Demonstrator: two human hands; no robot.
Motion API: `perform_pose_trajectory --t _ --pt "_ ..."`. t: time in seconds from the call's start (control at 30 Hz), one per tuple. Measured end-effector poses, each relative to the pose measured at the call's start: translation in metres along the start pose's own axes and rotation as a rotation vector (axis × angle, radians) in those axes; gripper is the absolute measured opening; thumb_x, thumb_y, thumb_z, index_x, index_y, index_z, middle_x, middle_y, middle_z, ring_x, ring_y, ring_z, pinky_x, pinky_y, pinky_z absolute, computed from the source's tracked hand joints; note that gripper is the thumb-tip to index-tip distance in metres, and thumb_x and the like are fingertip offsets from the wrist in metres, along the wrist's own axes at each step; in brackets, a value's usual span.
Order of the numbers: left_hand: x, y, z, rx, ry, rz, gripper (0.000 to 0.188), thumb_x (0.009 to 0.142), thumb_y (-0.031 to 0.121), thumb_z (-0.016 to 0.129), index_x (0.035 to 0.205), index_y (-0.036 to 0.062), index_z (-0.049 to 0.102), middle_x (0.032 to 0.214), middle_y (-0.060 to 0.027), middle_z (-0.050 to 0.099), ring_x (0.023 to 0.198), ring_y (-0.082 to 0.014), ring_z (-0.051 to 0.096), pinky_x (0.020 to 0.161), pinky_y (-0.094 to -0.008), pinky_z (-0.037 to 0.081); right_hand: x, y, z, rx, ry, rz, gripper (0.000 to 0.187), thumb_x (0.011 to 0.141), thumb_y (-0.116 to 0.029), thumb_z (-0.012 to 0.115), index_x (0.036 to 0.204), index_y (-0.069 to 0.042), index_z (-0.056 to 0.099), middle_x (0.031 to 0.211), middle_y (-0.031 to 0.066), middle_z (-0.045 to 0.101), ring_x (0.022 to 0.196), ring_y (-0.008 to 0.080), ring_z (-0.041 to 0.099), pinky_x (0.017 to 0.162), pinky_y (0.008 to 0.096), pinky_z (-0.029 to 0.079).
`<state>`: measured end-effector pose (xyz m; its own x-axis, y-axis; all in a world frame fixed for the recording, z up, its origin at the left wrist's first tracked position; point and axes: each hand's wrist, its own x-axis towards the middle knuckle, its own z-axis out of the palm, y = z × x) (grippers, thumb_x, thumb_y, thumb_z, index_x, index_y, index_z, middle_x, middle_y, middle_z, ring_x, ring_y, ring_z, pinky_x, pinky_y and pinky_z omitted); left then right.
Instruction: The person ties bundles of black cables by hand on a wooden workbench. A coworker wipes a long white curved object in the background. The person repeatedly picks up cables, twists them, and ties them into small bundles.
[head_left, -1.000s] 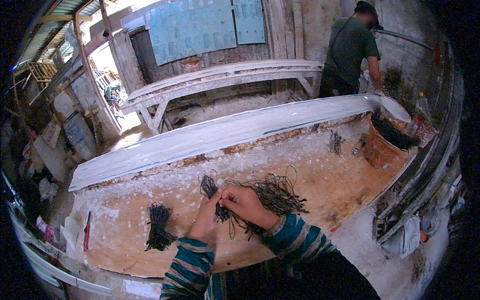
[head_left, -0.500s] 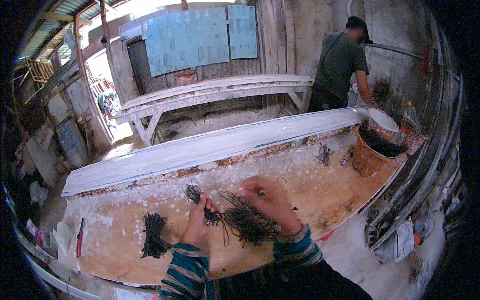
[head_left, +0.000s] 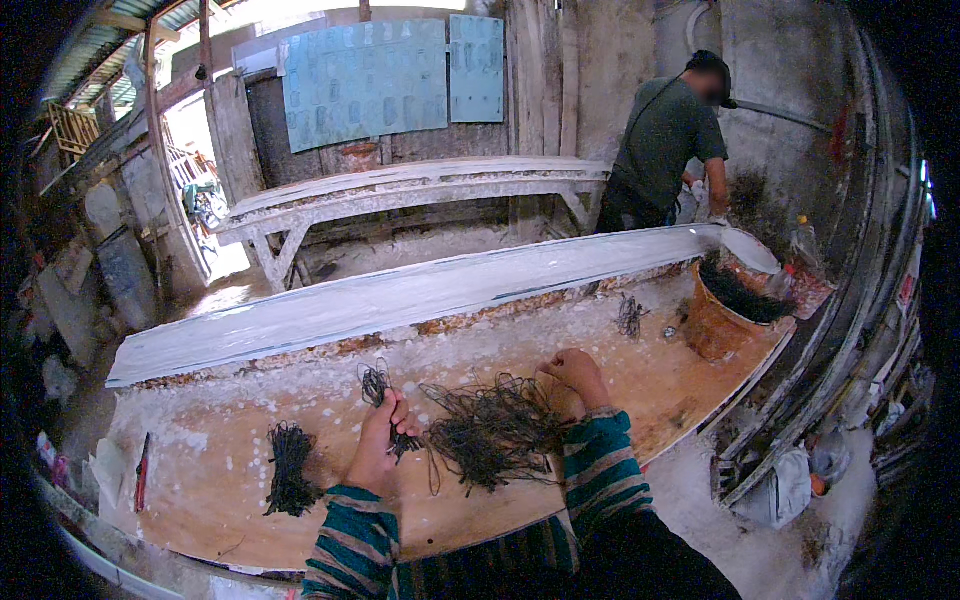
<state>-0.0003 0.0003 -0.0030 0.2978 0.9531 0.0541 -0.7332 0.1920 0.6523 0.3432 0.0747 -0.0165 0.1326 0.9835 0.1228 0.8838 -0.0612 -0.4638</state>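
My left hand (head_left: pixel 376 446) is closed around a small bundle of thin dark strands (head_left: pixel 374 382), wire or cord, whose looped ends stick out above and below the fist. To its right a loose, tangled pile of the same strands (head_left: pixel 490 435) spreads over the wooden board (head_left: pixel 230 400). At the pile's far right edge is my right hand (head_left: pixel 580 378), its fingers bent and pressed together; whether a strand is between them is too small to see. A neat dark bundle (head_left: pixel 290 468) lies left of my left forearm.
A slim red-and-black tool (head_left: pixel 143 472) lies at the board's left end. Toward the right stand a small tangle of strands (head_left: pixel 630 315) and an orange-brown bucket (head_left: pixel 722 318) holding dark strands. A long white-topped ledge (head_left: pixel 420 285) runs behind. Another person (head_left: pixel 660 150) works at the far right.
My right hand has moved right and away from my left, to the pile's far right edge. The pile looks more spread out. My left hand keeps its bundle; the whole view has shifted slightly.
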Motion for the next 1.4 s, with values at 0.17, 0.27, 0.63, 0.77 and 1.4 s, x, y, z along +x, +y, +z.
perform_pose_trajectory --t 0.17,0.27,0.63,0.77,1.4 --pt "-0.003 0.004 0.001 0.030 0.041 -0.018 0.024 0.089 0.036 0.047 0.085 0.0122 0.046 0.056 0.0049 0.031 0.049 -0.0063 0.033 0.049 -0.0230 0.033 -0.010 -0.003 0.003 0.164 0.092 -0.029 0.031 0.064 -0.036 0.072 0.074 -0.008 0.064 0.074 0.0117 0.063 0.073 0.0292 0.061 0.067 0.0371 0.048" --pt "-0.003 0.003 0.004 0.039 0.035 -0.022 0.024 0.089 0.036 0.047 0.086 0.0125 0.046 0.057 0.0050 0.031 0.049 -0.0062 0.033 0.048 -0.0227 0.033 -0.014 -0.002 -0.002 0.136 0.174 -0.032 0.027 0.064 -0.032 0.072 0.075 -0.008 0.064 0.073 0.0111 0.063 0.072 0.0283 0.061 0.067 0.0369 0.048" --pt "-0.003 -0.002 0.005 0.067 -0.002 -0.083 0.023 0.090 0.036 0.046 0.087 0.0126 0.046 0.058 0.0055 0.033 0.050 -0.0065 0.035 0.050 -0.0231 0.036 -0.003 -0.017 -0.017 0.861 0.461 -0.174 0.012 0.077 -0.015 0.065 0.073 -0.007 0.056 0.066 0.0020 0.057 0.056 0.0101 0.050 0.049 0.0234 0.039" --pt "-0.004 -0.004 0.011 0.051 -0.024 -0.101 0.023 0.089 0.035 0.046 0.088 0.0123 0.047 0.058 0.0051 0.033 0.051 -0.0066 0.035 0.050 -0.0232 0.036 -0.018 -0.031 -0.034 1.357 0.312 -0.165 0.013 0.080 -0.016 0.061 0.072 -0.009 0.054 0.064 -0.0013 0.053 0.057 0.0072 0.045 0.051 0.0235 0.037" --pt "-0.026 -0.025 0.057 0.621 -0.194 -0.160 0.048 0.082 0.038 0.058 0.115 0.0065 0.045 0.062 0.0050 0.039 0.053 -0.0084 0.039 0.051 -0.0247 0.040 -0.073 -0.106 -0.002 0.979 -0.577 -0.337 0.013 0.079 -0.015 0.064 0.070 -0.006 0.060 0.066 -0.0015 0.059 0.056 0.0044 0.048 0.050 0.0185 0.037"
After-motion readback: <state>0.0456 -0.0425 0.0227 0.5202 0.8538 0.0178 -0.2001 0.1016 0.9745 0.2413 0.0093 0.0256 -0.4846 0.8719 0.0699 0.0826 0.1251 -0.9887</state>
